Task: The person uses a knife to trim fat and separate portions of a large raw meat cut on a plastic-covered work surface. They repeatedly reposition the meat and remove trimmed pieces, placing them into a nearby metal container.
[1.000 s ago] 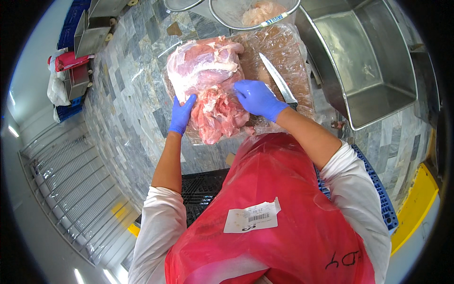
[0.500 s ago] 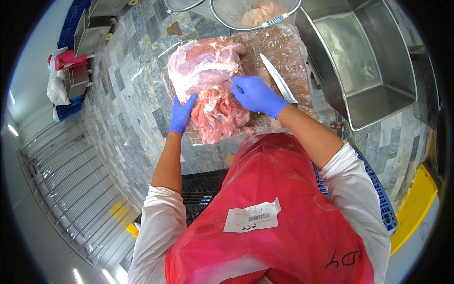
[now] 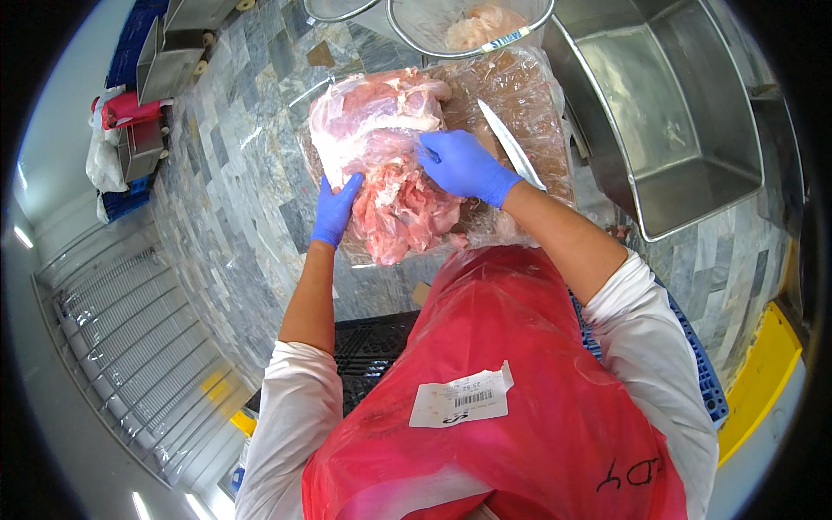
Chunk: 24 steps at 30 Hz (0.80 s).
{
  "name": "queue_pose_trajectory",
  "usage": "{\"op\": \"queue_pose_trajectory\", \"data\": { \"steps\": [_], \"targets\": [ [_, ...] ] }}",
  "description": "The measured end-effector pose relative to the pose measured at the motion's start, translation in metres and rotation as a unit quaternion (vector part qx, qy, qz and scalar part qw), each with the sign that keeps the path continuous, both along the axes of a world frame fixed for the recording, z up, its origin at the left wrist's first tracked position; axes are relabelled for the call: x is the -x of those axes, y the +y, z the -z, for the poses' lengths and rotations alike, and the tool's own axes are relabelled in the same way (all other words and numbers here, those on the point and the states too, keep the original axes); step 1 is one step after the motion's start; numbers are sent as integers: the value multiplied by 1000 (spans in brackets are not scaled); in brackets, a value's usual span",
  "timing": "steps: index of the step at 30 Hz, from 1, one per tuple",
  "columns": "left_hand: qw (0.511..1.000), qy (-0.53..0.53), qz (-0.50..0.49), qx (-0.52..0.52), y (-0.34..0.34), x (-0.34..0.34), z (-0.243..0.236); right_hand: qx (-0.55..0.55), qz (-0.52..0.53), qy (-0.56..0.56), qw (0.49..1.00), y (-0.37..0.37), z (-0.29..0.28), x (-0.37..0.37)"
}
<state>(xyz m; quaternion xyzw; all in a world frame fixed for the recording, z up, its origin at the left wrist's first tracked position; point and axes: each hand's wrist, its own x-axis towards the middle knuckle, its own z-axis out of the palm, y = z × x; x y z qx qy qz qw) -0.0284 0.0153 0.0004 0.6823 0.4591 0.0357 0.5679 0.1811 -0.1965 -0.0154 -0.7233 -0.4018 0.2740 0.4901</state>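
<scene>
A large heap of raw pink meat [image 3: 403, 212] lies on a board [image 3: 472, 82] covered with clear plastic film. The upper part of the heap is smoother and paler, and the lower part is in loose pieces. Against the left side of the meat rests my blue-gloved left hand [image 3: 334, 211], thumb and fingers spread. My right hand [image 3: 468, 165], also gloved, is closed at the right edge of the heap; what its fingertips pinch is hidden. A knife [image 3: 511, 146] lies on the film just beyond my right hand, its blade pointing away from me.
Right of the board stands a deep metal tub [image 3: 637, 104]. A metal-rimmed strainer [image 3: 416, 39] holding pale scraps [image 3: 485, 26] sits beyond the board. Black crate plastic [image 3: 373, 351] and a blue crate [image 3: 693, 347] are low beside me.
My right hand has shifted slightly left and up along the meat. My left hand stays at the meat's left side, and the knife lies as before.
</scene>
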Motion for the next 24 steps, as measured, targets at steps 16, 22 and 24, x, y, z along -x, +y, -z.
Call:
{"op": "queue_pose_trajectory", "data": {
  "steps": [16,22,24],
  "targets": [
    [999,-17,25,-22,4,2,6,5,33,68,997,-14,-45,-53],
    [1000,-27,-1,4,7,6,15,-116,192,15,974,2,-34,-99],
    [1000,-9,-5,-5,7,5,15,-67,207,-63,974,20,-25,-135]
  ]
}}
